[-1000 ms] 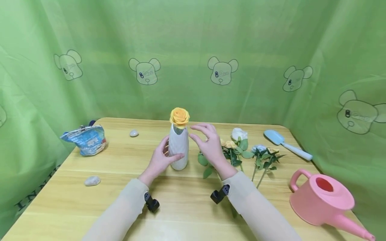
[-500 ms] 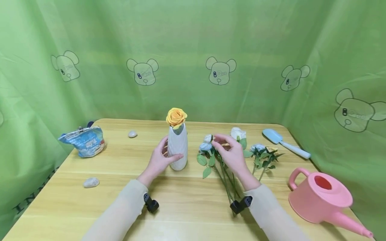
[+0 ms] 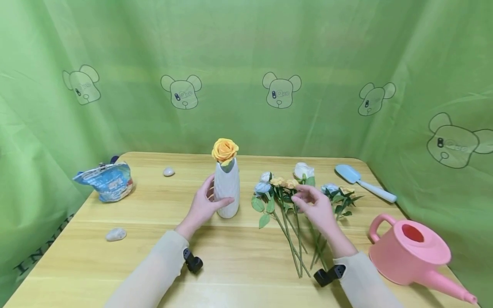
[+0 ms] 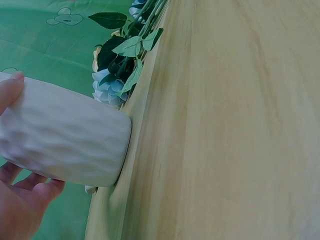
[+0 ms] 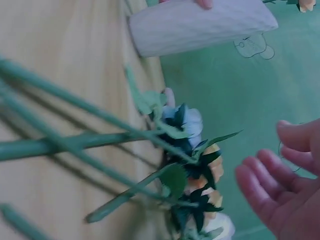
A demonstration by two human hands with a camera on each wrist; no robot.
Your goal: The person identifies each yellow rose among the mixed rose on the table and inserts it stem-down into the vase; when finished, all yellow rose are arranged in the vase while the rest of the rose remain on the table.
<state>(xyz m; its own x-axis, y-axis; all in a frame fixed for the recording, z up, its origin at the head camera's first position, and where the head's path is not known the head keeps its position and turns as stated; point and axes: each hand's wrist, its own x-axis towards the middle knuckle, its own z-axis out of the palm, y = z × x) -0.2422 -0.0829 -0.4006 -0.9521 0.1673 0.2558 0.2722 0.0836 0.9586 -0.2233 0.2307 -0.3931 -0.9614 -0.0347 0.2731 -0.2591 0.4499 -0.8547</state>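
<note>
Your left hand (image 3: pixel 203 206) wraps around the lower body of a white ribbed vase (image 3: pixel 227 190), thumb across the front and fingers behind it. The vase stands upright on the wooden table (image 3: pixel 239 265), near its middle. An orange rose (image 3: pixel 225 149) sits in the neck of the vase. In the left wrist view, your thumb tip and fingers (image 4: pixel 30 182) lie against the vase's white wall (image 4: pixel 65 137), and its base rests on the wood.

Your right hand (image 3: pixel 317 208) hovers with fingers spread and relaxed, holding nothing. It is just over a loose bunch of flowers (image 3: pixel 283 188) lying flat on the table to the right of the vase. The blooms are pale blue, yellow and white, and their green stems (image 3: pixel 292 239) point toward you. In the right wrist view, your open fingers (image 5: pixel 272 197) are close to the blooms (image 5: pixel 200 170) but apart from them.

A pink watering can (image 3: pixel 414 254) stands at the near right corner. A light blue trowel (image 3: pixel 363 182) lies at the far right. A crumpled blue bag (image 3: pixel 105 182) sits at the far left. One grey pebble (image 3: pixel 115 233) lies at the left, and another (image 3: pixel 168 171) farther back. Green cloth printed with bear heads (image 3: pixel 246 72) hangs behind the table.
</note>
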